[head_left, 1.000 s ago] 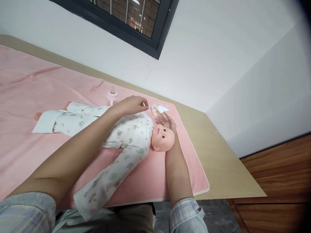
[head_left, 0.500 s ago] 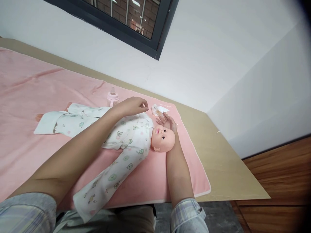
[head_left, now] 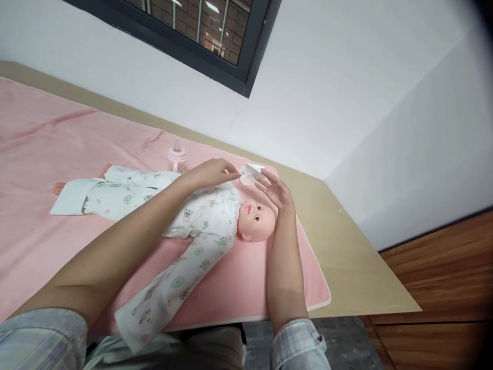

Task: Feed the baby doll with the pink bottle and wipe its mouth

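Note:
A baby doll in a white printed sleepsuit lies on its back on a pink blanket, its head toward the right. My left hand reaches over the doll's chest, fingertips pinched together at the edge of a small white wipe packet. My right hand hovers just above the doll's head with fingers stretched out, its fingertips near the same packet. A pink baby bottle stands upright behind the doll's waist.
The blanket covers a tan table set against a white wall, with a dark-framed window above. The table's right corner meets a wooden floor. My plaid sleeves show at the bottom edge.
My right hand has lifted off from behind the doll's head and moved up toward the white packet. My left hand has reached a little farther right to the packet.

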A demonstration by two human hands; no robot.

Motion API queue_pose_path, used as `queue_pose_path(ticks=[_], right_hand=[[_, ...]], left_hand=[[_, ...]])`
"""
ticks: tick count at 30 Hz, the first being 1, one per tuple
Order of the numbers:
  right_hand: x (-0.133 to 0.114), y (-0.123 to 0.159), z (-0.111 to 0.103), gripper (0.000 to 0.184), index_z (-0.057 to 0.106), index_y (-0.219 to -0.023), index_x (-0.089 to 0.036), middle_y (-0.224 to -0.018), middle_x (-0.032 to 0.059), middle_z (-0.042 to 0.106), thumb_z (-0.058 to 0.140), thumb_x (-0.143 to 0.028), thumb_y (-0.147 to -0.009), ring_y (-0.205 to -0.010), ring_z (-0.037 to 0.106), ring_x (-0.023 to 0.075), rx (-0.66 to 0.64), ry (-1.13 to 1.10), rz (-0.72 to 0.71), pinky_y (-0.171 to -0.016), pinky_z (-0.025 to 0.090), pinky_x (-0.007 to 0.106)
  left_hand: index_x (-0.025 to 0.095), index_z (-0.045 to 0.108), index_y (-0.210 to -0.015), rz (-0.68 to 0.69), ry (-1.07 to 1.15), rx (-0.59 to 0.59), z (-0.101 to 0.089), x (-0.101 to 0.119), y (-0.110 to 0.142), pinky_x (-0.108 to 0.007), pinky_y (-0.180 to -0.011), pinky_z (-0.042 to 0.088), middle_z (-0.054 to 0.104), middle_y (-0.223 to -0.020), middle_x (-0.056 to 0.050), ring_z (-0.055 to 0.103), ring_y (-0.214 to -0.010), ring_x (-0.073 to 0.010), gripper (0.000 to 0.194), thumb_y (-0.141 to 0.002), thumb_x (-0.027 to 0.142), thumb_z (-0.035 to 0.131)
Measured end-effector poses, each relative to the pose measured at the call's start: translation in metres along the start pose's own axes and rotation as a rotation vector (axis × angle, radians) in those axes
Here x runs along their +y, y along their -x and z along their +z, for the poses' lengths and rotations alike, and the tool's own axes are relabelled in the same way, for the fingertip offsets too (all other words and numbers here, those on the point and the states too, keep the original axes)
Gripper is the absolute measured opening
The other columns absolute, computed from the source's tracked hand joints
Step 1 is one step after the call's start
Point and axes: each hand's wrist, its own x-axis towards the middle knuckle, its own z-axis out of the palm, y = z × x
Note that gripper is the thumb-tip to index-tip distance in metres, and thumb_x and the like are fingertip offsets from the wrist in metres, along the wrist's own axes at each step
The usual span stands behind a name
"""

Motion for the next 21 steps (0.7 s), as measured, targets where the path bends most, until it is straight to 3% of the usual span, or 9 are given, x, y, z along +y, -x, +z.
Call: queue_pose_path(ticks=[4,8,12,15,19,21], right_hand=[[-0.029,0.009,0.020,0.026,0.078,-0.104,-0.022,-0.134,0.0067,0.071,0.074,-0.040,-0.087,-0.124,0.068,0.0279,-0.057,0.113,0.012,-0.117,0.047,0.050],[-0.045,0.014,0.037,0.026,0.081,-0.100,-0.020,-0.126,0.0069,0.075,0.080,-0.039,-0.083,-0.126,0.067,0.0267,-0.150,0.220,-0.076,-0.119,0.047,0.045],[-0.052,0.017,0.053,0.025,0.081,-0.098,-0.019,-0.124,0.0068,0.075,0.082,-0.039,-0.082,-0.141,0.056,0.0288,-0.180,0.309,-0.052,-0.121,0.046,0.045],[-0.055,0.021,0.063,0.029,0.082,-0.101,-0.019,-0.126,0.0064,0.074,0.084,-0.039,-0.080,-0.142,0.055,0.0285,-0.252,0.362,-0.030,-0.121,0.046,0.045],[-0.059,0.025,0.072,0.025,0.081,-0.105,-0.019,-0.126,0.0069,0.074,0.081,-0.032,-0.084,-0.146,0.051,0.0250,-0.287,0.373,-0.076,-0.119,0.048,0.039],[-0.060,0.026,0.075,0.021,0.081,-0.104,-0.019,-0.126,0.0061,0.074,0.080,-0.027,-0.085,-0.149,0.047,0.0247,-0.256,0.369,-0.074,-0.120,0.047,0.038]], left_hand=[[0.019,0.081,-0.096,-0.020,0.086,0.049,-0.003,-0.006,-0.002,-0.039,-0.091,0.050,0.077,-0.103,-0.010,0.070,-0.098,-0.0330,0.069,-0.094,0.075,0.041],[0.019,0.082,-0.088,-0.049,0.242,0.085,-0.007,-0.003,0.000,-0.040,-0.100,0.049,0.077,-0.106,-0.011,0.068,-0.108,-0.0331,0.080,-0.092,0.084,0.034],[0.017,0.081,-0.098,-0.071,0.430,0.030,-0.006,0.000,0.001,-0.037,-0.092,0.054,0.075,-0.117,-0.014,0.068,-0.109,-0.0315,0.087,-0.090,0.088,0.033],[0.018,0.080,-0.105,-0.081,0.474,0.010,-0.007,-0.002,0.000,-0.034,-0.094,0.053,0.071,-0.130,-0.014,0.066,-0.117,-0.0297,0.086,-0.091,0.088,0.032],[0.020,0.081,-0.100,-0.132,0.373,-0.044,-0.010,-0.006,0.000,-0.035,-0.093,0.053,0.073,-0.125,-0.013,0.066,-0.117,-0.0320,0.083,-0.092,0.086,0.032],[0.020,0.080,-0.102,-0.121,0.423,-0.107,-0.011,-0.007,0.002,-0.036,-0.095,0.052,0.076,-0.118,-0.013,0.065,-0.118,-0.0318,0.080,-0.093,0.085,0.035]])
